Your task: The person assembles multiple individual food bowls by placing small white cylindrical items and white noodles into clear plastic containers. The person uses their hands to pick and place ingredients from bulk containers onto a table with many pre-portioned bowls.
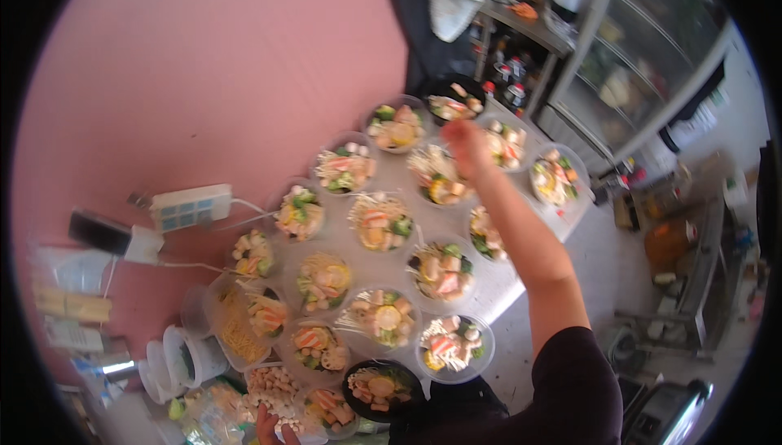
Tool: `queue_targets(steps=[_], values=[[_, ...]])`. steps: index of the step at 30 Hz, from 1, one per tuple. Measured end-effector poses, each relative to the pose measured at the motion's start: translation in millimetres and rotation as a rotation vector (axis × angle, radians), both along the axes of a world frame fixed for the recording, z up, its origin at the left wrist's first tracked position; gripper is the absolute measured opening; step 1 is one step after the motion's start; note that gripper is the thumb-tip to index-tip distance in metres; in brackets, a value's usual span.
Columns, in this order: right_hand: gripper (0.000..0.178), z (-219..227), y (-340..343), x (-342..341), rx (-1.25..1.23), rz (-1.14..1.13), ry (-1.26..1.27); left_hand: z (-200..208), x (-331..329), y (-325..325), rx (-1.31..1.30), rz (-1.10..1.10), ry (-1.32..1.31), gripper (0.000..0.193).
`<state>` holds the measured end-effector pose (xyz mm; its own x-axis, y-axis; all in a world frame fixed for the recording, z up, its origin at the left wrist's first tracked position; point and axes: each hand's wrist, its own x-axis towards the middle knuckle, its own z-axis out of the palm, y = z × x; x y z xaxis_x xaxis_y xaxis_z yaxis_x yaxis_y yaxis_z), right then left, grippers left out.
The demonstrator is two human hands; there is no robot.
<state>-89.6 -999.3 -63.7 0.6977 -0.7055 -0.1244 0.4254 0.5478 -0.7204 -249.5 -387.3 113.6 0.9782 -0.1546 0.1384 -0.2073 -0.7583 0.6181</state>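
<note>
My right arm stretches across the table, and my right hand (464, 142) hangs over the far bowls, blurred by motion; whether it holds anything is unclear. Close to it are a black bowl (428, 87) with pale pieces in it and a clear bowl of enoki mushrooms and corn (440, 170). At the lower edge shows part of my left hand (275, 429), fingers apart, beside a heap of small pinkish-white pieces (273, 388). Next to that heap stands a clear bowl with pink-orange pieces (327, 412). Nothing shows between the left fingers.
Several filled clear bowls, one with crab sticks (381, 221), crowd the table (501, 286). A tub of noodles (243, 327), white tubs (191, 355) and a second black bowl (383, 390) stand nearer. A power strip (191, 207) hangs on the pink wall; a glass-door fridge (643, 54) stands far right.
</note>
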Motion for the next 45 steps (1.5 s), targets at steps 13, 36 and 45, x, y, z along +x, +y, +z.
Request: queue_targets(steps=[13, 36, 45], values=[[0.033, 124, 470, -136, 0.165, 0.956, 0.106, 32, -26, -37, 0.280, -0.318, -0.604, 0.031], [0.046, 85, 780, -283, 0.339, 1.249, 0.369, -44, -163, 291, 0.218, -0.026, -0.489, 0.030], [0.042, 36, 817, -290, 0.476, 1.190, 0.516, -78, -187, 370, -0.140, 0.349, -0.187, 0.035]])
